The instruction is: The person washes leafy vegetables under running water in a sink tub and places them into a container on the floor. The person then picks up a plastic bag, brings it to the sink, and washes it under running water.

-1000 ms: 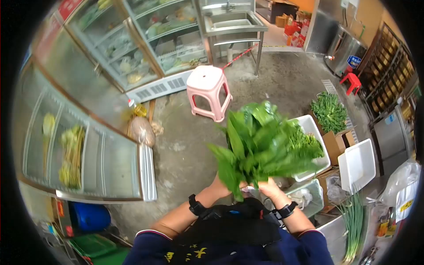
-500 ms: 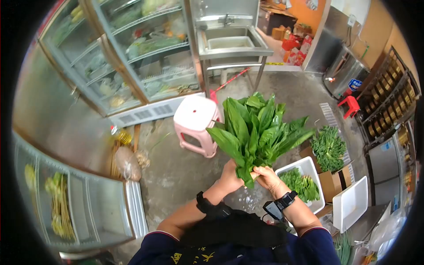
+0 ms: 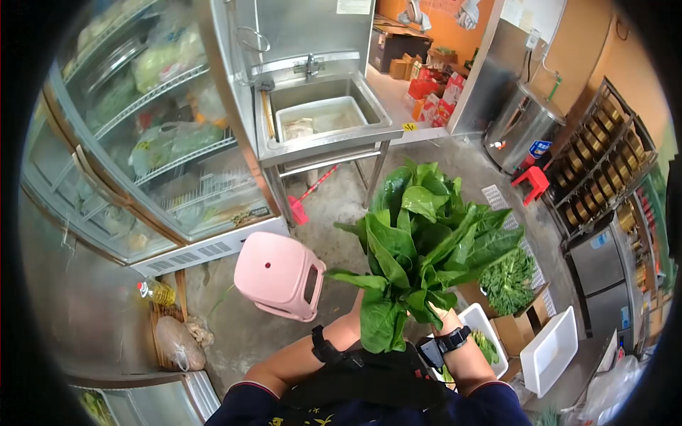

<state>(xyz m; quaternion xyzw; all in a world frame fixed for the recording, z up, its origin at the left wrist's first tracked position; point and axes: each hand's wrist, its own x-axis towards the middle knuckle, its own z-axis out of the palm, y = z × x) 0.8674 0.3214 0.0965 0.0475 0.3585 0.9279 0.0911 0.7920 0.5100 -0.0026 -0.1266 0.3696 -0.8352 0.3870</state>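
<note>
A large bunch of broad green leaves (image 3: 419,248) is held up in front of the body. My left hand (image 3: 353,312) is at the lower left of the bunch, its fingers mostly hidden behind the drooping leaves. On the lower right side my right hand (image 3: 444,319) is wrapped round the base of the bunch, partly covered by leaves. Below the right forearm, a white tub (image 3: 499,361) with more greens is partly hidden. Both wrists wear dark straps.
A pink stool (image 3: 273,273) stands to the left, by glass-door fridges (image 3: 160,142). Ahead is a metal sink (image 3: 320,113) holding a white basin. At right are curly greens (image 3: 508,284), an empty white tub (image 3: 550,351), a red stool (image 3: 531,184) and a steel boiler (image 3: 522,128).
The view has moved forward, so the sink and pink stool appear nearer. The leafy bunch stays in the hands and is now closer to the body, with leaves drooping over the fingers.
</note>
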